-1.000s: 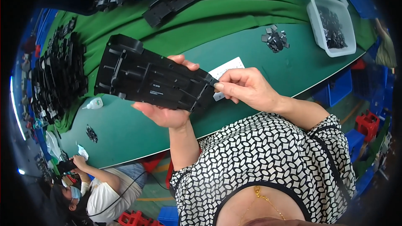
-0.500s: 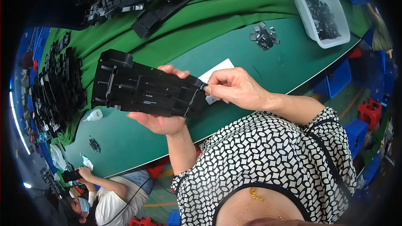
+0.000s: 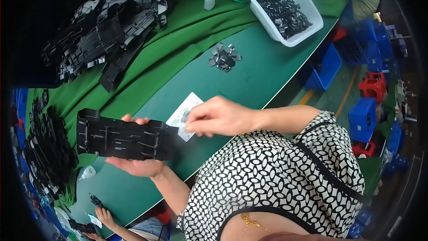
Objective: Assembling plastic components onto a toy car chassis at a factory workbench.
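A long black moulded plastic chassis piece (image 3: 118,137) rests across my left hand (image 3: 139,166), its ribbed face upward. My thumb lies along its near edge and fingertips show over the far edge, so that hand is closed round it. Off the piece's right end, my right hand (image 3: 220,117) has its fingers pinched together, slightly blurred by motion. Something pale shows at the fingertips, but I cannot make out what they hold, if anything. Under those fingers lies a white printed card (image 3: 191,101) on the green table (image 3: 178,85).
A white bin (image 3: 315,26) of small black parts stands far right, with a loose pile of black clips (image 3: 225,58) nearer. Black mouldings (image 3: 100,33) lie stacked on green cloth, more (image 3: 49,147) at left. A bottle (image 3: 209,1) stands behind. A co-worker's hand (image 3: 105,216) shows lower left.
The view has swung, shifting the scene left and down. My right hand has come away from the chassis piece's right end to above the card. My left hand still holds the piece.
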{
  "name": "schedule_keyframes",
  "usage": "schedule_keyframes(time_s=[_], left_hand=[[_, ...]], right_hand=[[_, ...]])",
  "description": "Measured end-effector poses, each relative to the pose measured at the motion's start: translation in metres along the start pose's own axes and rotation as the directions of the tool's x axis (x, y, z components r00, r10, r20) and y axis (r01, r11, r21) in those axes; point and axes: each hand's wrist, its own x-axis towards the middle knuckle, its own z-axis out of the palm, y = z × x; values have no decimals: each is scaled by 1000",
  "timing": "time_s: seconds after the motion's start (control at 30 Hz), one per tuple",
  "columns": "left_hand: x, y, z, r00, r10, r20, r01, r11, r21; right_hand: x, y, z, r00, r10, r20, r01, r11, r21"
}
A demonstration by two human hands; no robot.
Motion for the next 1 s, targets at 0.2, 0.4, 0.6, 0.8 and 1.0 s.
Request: schedule_keyframes(time_s=[0.2,0.4,0.6,0.8,1.0], left_hand=[[6,12,-20,998,5,-62,-8,999,-40],[8,8,-25,994,-47,-102,43,998,-46],[10,6,-27,987,-57,-148,50,997,-51],[9,8,-31,980,-71,-188,66,997,-28],[9,8,-30,984,-49,-173,48,999,-10]], right_hand=[[-32,13,-102,781,-505,-368,15,604,-796],[-28,27,-130,821,-458,-342,-71,511,-856],[-23,25,-132,840,-540,-57,26,144,-989],[-15,24,-141,843,-537,-5,83,139,-987],[-16,17,-136,850,-527,-20,50,119,-992]])
